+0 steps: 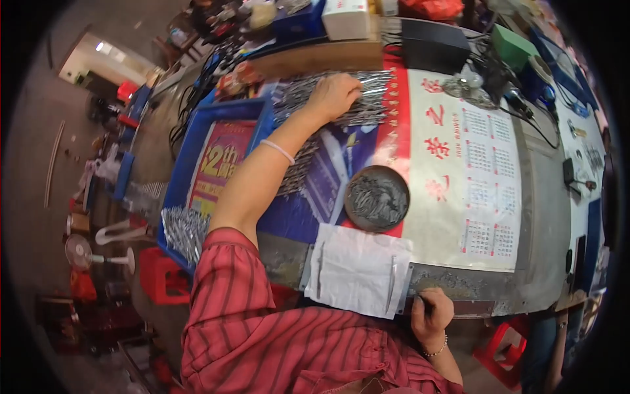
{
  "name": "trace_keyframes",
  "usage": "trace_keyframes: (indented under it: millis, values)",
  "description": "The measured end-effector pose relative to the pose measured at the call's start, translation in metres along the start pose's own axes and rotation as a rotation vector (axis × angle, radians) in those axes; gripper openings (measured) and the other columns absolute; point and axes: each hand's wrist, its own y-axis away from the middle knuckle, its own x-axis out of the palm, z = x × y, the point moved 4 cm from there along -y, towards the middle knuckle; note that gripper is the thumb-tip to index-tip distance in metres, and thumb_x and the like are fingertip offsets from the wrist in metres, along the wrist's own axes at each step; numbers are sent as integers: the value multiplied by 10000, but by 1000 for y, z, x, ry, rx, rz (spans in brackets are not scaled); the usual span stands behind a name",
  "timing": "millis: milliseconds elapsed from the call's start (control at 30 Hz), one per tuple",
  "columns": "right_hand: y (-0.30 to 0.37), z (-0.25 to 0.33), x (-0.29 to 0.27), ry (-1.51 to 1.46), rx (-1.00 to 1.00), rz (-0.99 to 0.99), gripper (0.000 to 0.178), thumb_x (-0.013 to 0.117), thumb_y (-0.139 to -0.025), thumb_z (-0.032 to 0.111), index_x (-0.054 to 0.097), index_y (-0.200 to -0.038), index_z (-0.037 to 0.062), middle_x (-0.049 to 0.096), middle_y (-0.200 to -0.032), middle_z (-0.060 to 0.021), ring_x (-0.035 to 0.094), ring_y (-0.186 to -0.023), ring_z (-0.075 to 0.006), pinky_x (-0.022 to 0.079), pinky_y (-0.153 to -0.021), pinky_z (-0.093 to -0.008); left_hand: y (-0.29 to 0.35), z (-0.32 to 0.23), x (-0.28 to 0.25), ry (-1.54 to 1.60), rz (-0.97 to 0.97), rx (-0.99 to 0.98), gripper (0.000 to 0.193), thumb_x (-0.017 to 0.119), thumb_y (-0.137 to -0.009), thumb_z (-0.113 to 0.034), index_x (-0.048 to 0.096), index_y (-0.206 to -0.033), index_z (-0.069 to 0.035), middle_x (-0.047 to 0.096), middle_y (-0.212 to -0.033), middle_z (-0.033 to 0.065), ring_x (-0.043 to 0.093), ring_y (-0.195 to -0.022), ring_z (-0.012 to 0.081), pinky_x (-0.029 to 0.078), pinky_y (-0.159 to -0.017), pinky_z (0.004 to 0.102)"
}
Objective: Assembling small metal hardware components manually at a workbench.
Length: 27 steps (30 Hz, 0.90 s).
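My left hand (333,97) reaches to the far side of the table, over a wide layer of thin silvery metal pieces (371,105). Its fingers curl down at them; what they hold, if anything, is hidden. At the table's near edge, my right hand (432,314) is closed with the fingers bent inward, and its contents cannot be made out. Between the hands stands a round bowl (349,209) with many small dark grey slivers (377,200) in it. A white cloth or sheet (357,269) lies at the near edge, with thin dark rods on it.
To the left, a blue tray (186,154) holds a printed sheet and a heap of silvery pieces (186,231). A printed calendar sheet (453,249) covers the table's right part. Boxes, a black case (434,46) and cables line the back. Red stools (161,276) stand below.
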Motion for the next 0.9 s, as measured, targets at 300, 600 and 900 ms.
trace_keyframes:
  millis: [300, 600, 900]
  values:
    - [21, -10, 3, -8, 112, -54, 41, 519, -866, -3, 531, -894, -31, 544, -798, -104, 512, -708, -172, 436, -666, -269, 146, 40, -171, 28, 153, -408, 183, 616, -798, -143, 658, -929, -21, 678, -824, 92, 643, -747, 171, 492, -685, 291]
    - [14, -1, 4, 111, 150, -56, 28, 560, -829, -6, 537, -845, -7, 517, -700, -99, 484, -580, -185, 415, -560, -281, 307, 96, -157, 115, 656, -924, 183, 647, -725, -156, 678, -835, -13, 642, -663, 64, 577, -568, 139, 462, -525, 293]
    - [9, 10, 6, 150, 45, -118, 66, 593, -785, -8, 533, -785, 19, 502, -643, -123, 508, -517, -234, 406, -501, -311, 297, 88, -138, -99, 669, -891, 292, 651, -660, -198, 647, -793, 62, 647, -714, 204, 653, -667, 266, 505, -609, 365]
